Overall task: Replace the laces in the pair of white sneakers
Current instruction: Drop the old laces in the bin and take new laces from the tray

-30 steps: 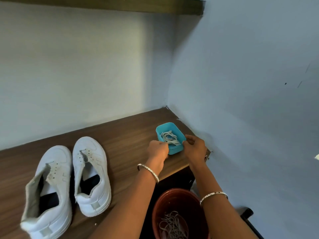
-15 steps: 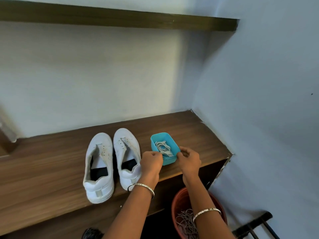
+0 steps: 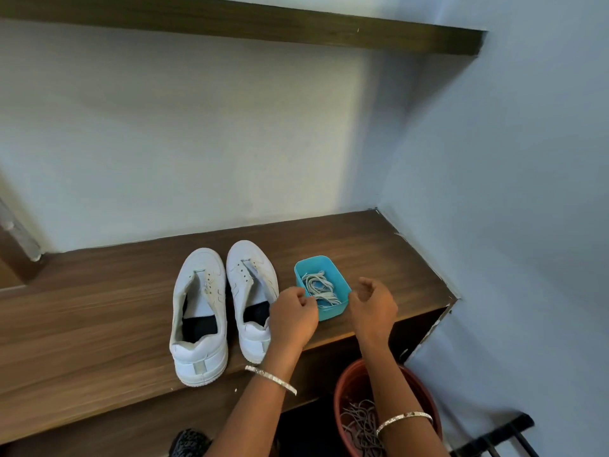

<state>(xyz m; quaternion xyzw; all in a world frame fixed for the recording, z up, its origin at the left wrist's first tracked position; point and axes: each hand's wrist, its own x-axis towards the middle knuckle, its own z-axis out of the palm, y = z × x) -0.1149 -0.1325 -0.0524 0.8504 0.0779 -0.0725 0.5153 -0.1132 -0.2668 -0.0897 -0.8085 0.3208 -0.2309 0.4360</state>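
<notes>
Two white sneakers stand side by side without laces on the wooden counter (image 3: 99,324), toes to the wall: the left sneaker (image 3: 197,311) and the right sneaker (image 3: 252,282). Just right of them sits a small blue box (image 3: 336,307) holding several white laces (image 3: 318,288). My left hand (image 3: 291,319) pinches the box's near left rim with curled fingers and covers part of the right sneaker's heel. My right hand (image 3: 374,306) hovers just off the box's right side, fingers loosely curled, holding nothing.
A brown bucket (image 3: 339,390) with grey laces (image 3: 359,420) in it stands on the floor below the counter's front edge. A blue wall (image 3: 510,225) closes the right side. A dark shelf (image 3: 230,21) runs overhead. A black rack (image 3: 494,438) shows at bottom right.
Both hands slid the blue box from the wall corner leftward to beside the sneakers. My right hand has let go of it and drawn slightly away.
</notes>
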